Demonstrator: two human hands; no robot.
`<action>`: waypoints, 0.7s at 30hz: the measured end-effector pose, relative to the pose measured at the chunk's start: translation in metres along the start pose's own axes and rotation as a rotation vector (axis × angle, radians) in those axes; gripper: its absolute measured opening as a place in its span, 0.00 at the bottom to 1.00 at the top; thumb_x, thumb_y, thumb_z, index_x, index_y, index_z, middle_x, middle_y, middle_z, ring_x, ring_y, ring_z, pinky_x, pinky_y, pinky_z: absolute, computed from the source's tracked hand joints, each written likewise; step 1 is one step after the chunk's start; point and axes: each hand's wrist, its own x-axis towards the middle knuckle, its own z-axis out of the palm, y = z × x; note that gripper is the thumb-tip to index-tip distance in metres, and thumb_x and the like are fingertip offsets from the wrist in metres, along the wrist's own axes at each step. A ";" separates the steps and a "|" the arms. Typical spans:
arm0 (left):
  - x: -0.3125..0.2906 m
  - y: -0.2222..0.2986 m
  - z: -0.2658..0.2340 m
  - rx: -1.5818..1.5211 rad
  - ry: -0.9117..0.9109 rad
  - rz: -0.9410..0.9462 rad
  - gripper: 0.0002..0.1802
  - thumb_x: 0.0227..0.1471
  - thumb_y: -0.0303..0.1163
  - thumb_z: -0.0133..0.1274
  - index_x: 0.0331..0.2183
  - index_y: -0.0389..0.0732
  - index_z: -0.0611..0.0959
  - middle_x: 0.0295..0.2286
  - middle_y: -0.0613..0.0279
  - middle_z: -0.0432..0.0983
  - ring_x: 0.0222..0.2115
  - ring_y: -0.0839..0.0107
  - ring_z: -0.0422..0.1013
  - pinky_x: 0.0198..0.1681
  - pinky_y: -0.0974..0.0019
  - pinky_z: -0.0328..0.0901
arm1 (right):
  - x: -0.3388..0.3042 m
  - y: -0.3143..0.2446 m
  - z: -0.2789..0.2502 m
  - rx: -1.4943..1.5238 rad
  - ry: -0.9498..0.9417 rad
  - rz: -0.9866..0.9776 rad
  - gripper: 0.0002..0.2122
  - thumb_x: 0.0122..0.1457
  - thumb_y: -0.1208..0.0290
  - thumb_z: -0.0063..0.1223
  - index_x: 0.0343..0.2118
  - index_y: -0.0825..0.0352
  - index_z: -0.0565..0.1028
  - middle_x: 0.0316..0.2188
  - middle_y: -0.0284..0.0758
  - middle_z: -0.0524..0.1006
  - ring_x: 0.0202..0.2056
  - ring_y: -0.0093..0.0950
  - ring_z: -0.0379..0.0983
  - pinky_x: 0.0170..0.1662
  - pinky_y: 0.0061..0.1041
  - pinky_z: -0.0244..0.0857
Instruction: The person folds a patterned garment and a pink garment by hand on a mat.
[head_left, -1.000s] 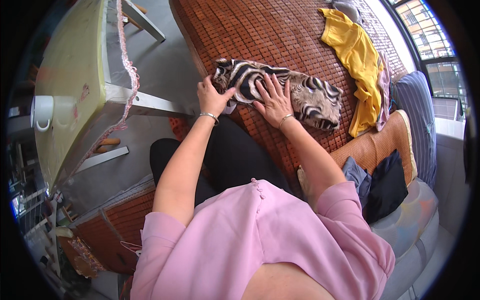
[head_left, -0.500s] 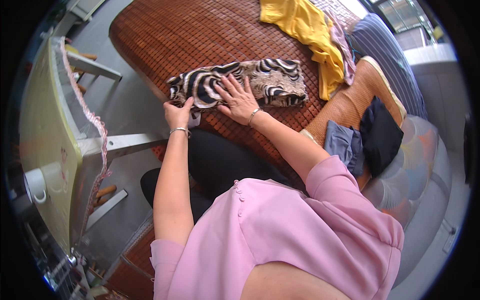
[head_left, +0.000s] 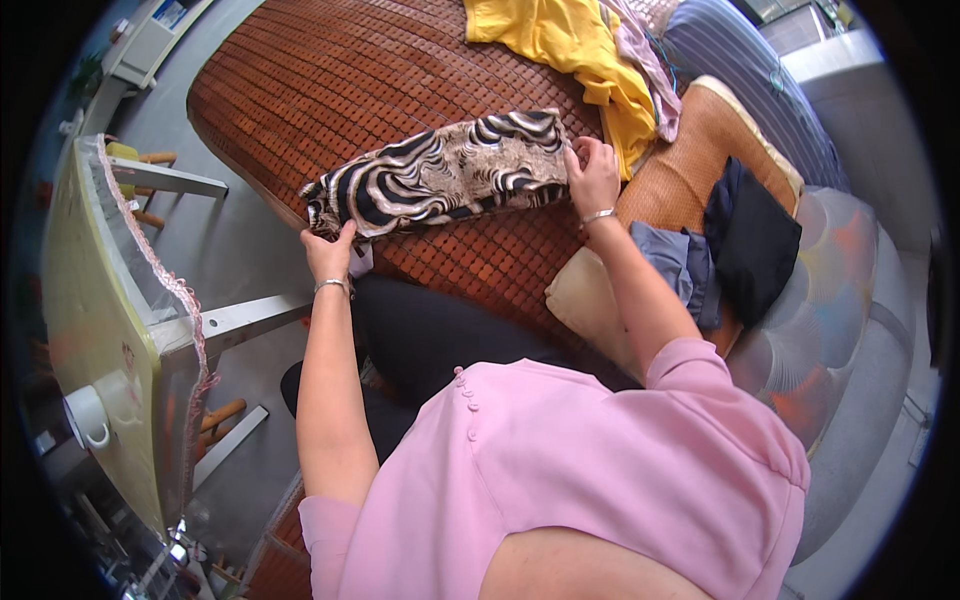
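Note:
A folded garment (head_left: 440,172) with a black, cream and tan swirl pattern lies as a long strip on the brown tiled mat (head_left: 300,90). My left hand (head_left: 328,252) grips its left end near the mat's edge, thumb on top and the other fingers mostly hidden beneath. At the opposite end my right hand (head_left: 597,172) pinches the short edge, with fingers curled. Close to the right hand a yellow garment (head_left: 590,60) lies spread out, with a pale pink cloth (head_left: 645,60) beside it.
Right of me, a grey folded garment (head_left: 665,262) and a black one (head_left: 755,240) lie on an orange woven pillow mat (head_left: 690,150). A striped blue bundle (head_left: 750,85) stands behind. On the left is a covered table (head_left: 110,300) with a white mug (head_left: 88,415).
My right hand has moved from lying flat on the middle of the patterned garment to its right end, where it now grips the edge. The left hand keeps its hold.

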 end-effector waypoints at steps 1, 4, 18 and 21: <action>-0.001 -0.002 0.002 0.035 0.018 -0.007 0.47 0.36 0.44 0.67 0.49 0.23 0.63 0.46 0.35 0.67 0.48 0.49 0.66 0.53 0.60 0.59 | 0.002 0.013 0.005 0.002 -0.114 0.108 0.17 0.52 0.55 0.54 0.38 0.64 0.74 0.36 0.38 0.74 0.39 0.36 0.70 0.42 0.34 0.63; 0.005 -0.006 0.001 -0.007 -0.023 -0.009 0.48 0.36 0.45 0.66 0.48 0.22 0.63 0.47 0.33 0.66 0.49 0.49 0.65 0.54 0.60 0.58 | 0.010 0.006 -0.002 -0.022 -0.261 0.190 0.13 0.49 0.58 0.58 0.30 0.62 0.75 0.29 0.37 0.73 0.35 0.36 0.71 0.37 0.36 0.65; -0.006 0.011 -0.005 0.118 0.010 -0.031 0.48 0.35 0.40 0.65 0.52 0.26 0.61 0.50 0.36 0.62 0.53 0.48 0.60 0.56 0.57 0.55 | 0.018 0.050 0.012 0.211 -0.294 0.112 0.11 0.49 0.66 0.61 0.25 0.68 0.73 0.20 0.38 0.75 0.24 0.30 0.72 0.30 0.29 0.66; -0.023 0.026 -0.009 0.308 0.306 0.318 0.40 0.38 0.36 0.60 0.51 0.31 0.64 0.46 0.40 0.64 0.50 0.45 0.59 0.53 0.51 0.57 | 0.022 0.033 -0.018 0.490 -0.447 0.265 0.11 0.51 0.67 0.60 0.25 0.69 0.72 0.18 0.28 0.72 0.22 0.16 0.66 0.26 0.21 0.63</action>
